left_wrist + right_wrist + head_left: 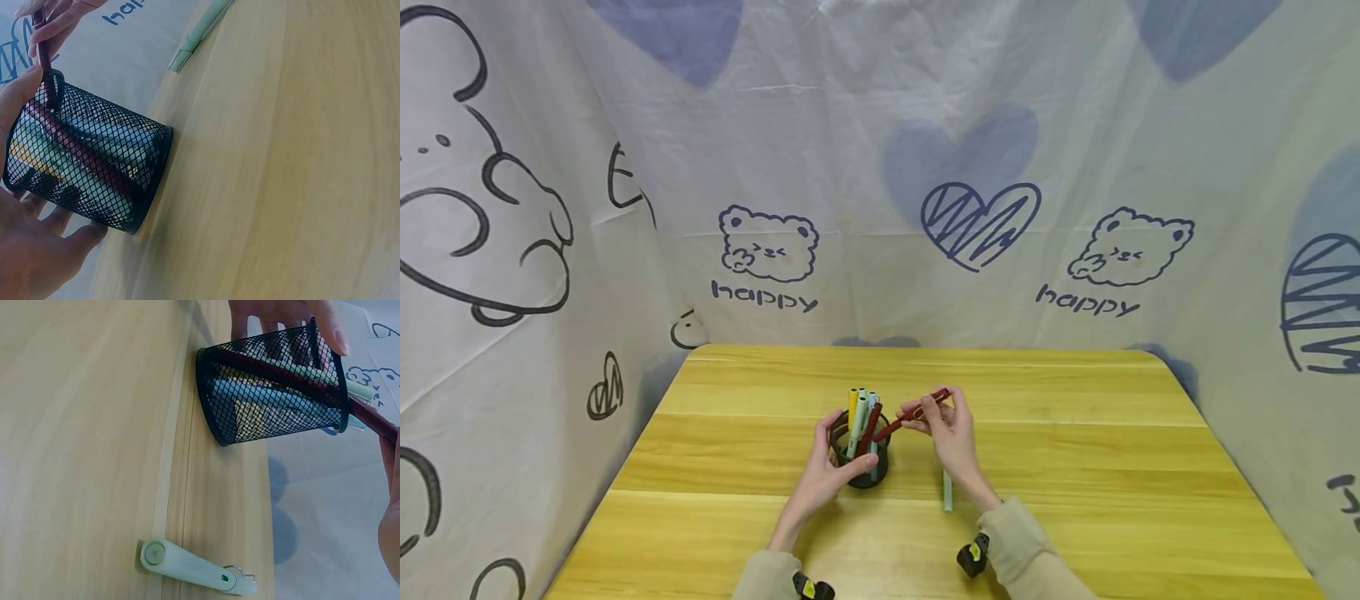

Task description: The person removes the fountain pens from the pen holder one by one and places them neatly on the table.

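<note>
Yellow wood-grain table; pale cloth behind and at both sides, printed with hearts and bears. Left hand curled round black mesh cup, upright on the table, pens inside. Right hand pinches red pen, lower end at the rim, perhaps just inside. Green pen lies near.

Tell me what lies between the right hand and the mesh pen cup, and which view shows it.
A dark red pen: the right hand holds it, and its lower part slants down to the mouth of the mesh pen cup. The head view shows this.
</note>
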The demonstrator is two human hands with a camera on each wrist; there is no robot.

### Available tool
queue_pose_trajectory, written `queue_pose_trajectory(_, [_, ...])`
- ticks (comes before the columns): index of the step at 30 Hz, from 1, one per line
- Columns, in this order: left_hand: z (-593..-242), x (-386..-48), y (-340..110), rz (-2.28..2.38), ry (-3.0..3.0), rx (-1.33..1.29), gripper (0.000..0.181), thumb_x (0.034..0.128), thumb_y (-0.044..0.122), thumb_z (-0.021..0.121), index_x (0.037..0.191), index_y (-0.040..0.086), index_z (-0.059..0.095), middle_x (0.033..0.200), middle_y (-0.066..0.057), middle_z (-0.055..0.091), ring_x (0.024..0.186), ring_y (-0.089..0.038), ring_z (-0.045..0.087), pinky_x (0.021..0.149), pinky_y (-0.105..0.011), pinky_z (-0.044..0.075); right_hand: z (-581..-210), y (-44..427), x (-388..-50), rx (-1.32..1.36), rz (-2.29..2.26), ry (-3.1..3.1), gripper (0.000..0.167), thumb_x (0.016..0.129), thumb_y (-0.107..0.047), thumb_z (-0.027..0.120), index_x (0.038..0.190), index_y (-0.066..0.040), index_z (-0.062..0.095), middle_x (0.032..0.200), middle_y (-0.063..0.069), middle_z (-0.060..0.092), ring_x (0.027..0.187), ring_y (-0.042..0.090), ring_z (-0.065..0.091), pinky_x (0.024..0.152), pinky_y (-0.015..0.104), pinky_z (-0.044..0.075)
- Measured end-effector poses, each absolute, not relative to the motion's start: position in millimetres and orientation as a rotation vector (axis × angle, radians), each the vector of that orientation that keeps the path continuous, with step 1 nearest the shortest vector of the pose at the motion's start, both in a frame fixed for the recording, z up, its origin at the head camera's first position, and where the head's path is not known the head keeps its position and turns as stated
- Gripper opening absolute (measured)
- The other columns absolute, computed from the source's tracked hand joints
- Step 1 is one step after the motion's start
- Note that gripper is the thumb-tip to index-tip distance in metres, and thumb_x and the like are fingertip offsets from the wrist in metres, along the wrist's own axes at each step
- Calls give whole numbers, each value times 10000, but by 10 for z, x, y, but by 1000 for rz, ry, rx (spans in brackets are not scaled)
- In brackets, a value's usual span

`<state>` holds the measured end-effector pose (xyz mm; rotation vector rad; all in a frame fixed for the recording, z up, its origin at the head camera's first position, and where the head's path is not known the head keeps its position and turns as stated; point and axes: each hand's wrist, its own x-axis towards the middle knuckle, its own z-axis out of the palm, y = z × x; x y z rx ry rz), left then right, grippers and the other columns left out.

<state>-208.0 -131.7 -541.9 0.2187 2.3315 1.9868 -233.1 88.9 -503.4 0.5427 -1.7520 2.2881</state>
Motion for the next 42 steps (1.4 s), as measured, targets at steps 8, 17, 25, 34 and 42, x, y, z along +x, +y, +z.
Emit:
queue_pose_trajectory(8, [-5414, -2075, -1310, 1998, 2318, 217, 945, 859, 272, 806, 1578, 210, 196, 1643, -118, 252, 1528, -360, 245, 1218, -686, 156, -5027, 951, -2265, 590, 2364, -1711, 310, 975, 40, 593, 1274, 25, 513, 1088, 49, 739, 999, 161, 749, 884, 291, 602])
queue_pose_trajectory(17, [-5417, -2069, -1309, 1999, 2315, 218, 937, 858, 271, 805, 1573, 227, 201, 1650, -116, 241, 1532, -358, 237, 1226, -676, 141, -5040, 1015, -2221, 477, 2367, -1676, 267, 946, 77, 614, 1207, 29, 586, 1007, 15, 760, 902, 158, 764, 757, 269, 626])
queue_pose_trajectory(25, [-5420, -2066, -1307, 1994, 2316, 206, 927, 855, 277, 807, 1565, 251, 212, 1644, -117, 255, 1534, -355, 237, 1226, -676, 141, -5108, 1102, -2197, 371, 2307, -1681, 259, 940, 50, 638, 1199, 66, 619, 960, -19, 765, 804, 130, 751, 741, 243, 618])
queue_pose_trajectory(34, [-5419, -2064, -1315, 1992, 2318, 201, 929, 853, 278, 809, 1565, 260, 213, 1641, -111, 265, 1535, -353, 240, 1225, -676, 149, -5214, 1225, -2152, 206, 2234, -1790, 306, 925, 24, 675, 1209, 112, 603, 934, -76, 769, 754, 98, 740, 714, 222, 608])
queue_pose_trajectory(42, [-5413, -2060, -1316, 1989, 2312, 198, 956, 853, 275, 811, 1582, 206, 196, 1637, -107, 271, 1533, -350, 244, 1228, -670, 150, -5363, 1361, -2149, 107, 2206, -1883, 212, 916, 8, 697, 1113, 59, 636, 899, -43, 780, 665, 65, 675, 532, 223, 530])
